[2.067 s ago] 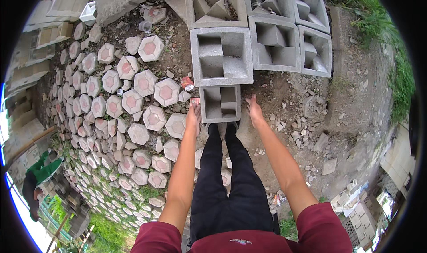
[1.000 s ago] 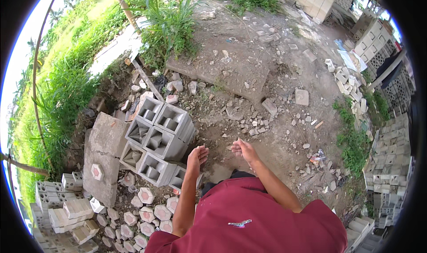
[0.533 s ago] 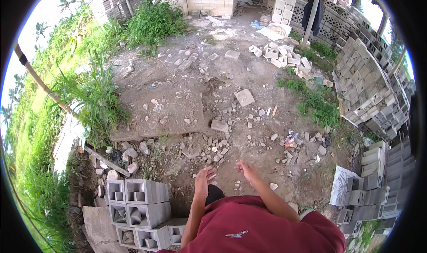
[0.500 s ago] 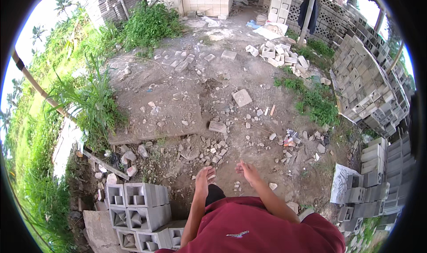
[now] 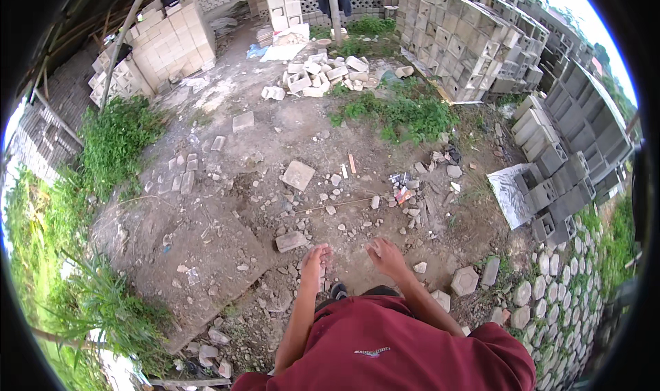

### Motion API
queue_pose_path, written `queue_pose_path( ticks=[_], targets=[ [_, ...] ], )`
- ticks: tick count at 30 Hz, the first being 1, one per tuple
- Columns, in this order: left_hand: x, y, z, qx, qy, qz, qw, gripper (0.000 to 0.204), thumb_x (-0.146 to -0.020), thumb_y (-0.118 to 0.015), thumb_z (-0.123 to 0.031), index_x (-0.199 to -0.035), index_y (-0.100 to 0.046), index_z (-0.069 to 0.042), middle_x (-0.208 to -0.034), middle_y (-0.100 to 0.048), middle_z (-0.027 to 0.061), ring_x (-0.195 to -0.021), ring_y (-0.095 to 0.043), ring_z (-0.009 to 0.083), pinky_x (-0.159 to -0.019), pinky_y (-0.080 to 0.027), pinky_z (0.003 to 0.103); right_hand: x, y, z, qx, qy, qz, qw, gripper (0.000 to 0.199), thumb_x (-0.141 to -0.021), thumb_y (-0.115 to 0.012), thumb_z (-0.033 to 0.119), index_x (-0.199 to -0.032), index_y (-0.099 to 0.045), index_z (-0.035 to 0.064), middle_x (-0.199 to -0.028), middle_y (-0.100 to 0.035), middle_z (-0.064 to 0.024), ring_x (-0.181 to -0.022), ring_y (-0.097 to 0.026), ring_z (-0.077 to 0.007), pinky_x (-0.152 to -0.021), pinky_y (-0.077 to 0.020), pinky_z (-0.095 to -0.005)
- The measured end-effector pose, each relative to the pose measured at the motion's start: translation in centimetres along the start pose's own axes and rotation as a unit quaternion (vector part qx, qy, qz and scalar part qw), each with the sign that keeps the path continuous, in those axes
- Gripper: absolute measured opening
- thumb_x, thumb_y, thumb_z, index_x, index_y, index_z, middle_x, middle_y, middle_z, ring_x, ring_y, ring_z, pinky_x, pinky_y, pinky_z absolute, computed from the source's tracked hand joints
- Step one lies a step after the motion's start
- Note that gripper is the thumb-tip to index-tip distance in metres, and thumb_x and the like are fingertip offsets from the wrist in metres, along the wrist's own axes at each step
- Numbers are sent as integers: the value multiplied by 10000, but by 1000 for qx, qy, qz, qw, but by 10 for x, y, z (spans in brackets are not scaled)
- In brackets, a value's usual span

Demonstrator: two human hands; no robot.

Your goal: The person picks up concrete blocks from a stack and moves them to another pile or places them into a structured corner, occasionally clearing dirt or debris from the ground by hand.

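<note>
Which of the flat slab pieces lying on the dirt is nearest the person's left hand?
The small grey slab just up-left of the left hand; the larger square slab lies farther off.

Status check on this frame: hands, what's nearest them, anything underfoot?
Left hand open, empty. Right hand open, empty. Flat stone slab nearest, by left hand. Loose rubble scattered ahead.

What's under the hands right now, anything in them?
Both the left hand and right hand are empty, fingers spread over bare dirt with rubble. A flat broken slab lies just beyond the left hand. The red shirt hides the ground nearer the body.
</note>
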State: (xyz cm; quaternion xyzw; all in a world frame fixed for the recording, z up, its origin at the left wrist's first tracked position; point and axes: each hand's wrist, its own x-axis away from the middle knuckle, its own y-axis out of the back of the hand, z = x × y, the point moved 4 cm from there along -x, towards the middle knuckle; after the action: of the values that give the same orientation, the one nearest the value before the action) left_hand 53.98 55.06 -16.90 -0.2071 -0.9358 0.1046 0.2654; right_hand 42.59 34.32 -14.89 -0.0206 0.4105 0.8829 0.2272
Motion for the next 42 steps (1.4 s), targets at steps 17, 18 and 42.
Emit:
queue_pose_path(
  ticks=[17,18,42],
  targets=[
    [-239,-258,-16,-184,113,267,939,324,-937,-455,-316,-1109,-551,-58,-1035,-633,75,-949,-598,173,-787,-463,329,-98,121,-169,-104,-332,-205,915,380,-907,-520,346,-971,-581,-23,-878,-638,-210,-802,-621,-354,-722,-487,-407],
    [-252,-280,-16,-191,122,268,936,322,-939,-453,-315,-1104,-552,-58,-1030,-634,75,-940,-601,172,-783,-468,322,-113,135,-180,-110,-337,-209,911,375,-907,-519,346,-967,-583,-18,-880,-640,-211,-798,-620,-359,-717,-487,-407],
    [-458,-867,44,-223,223,486,815,307,-934,-445,-299,-1080,-559,-55,-1023,-630,78,-960,-593,188,-813,-464,355,-223,446,-514,-82,-482,-460,741,378,-920,-527,343,-1063,-594,0,-890,-653,-173,-809,-634,-253,-744,-483,-330]
  ],
)
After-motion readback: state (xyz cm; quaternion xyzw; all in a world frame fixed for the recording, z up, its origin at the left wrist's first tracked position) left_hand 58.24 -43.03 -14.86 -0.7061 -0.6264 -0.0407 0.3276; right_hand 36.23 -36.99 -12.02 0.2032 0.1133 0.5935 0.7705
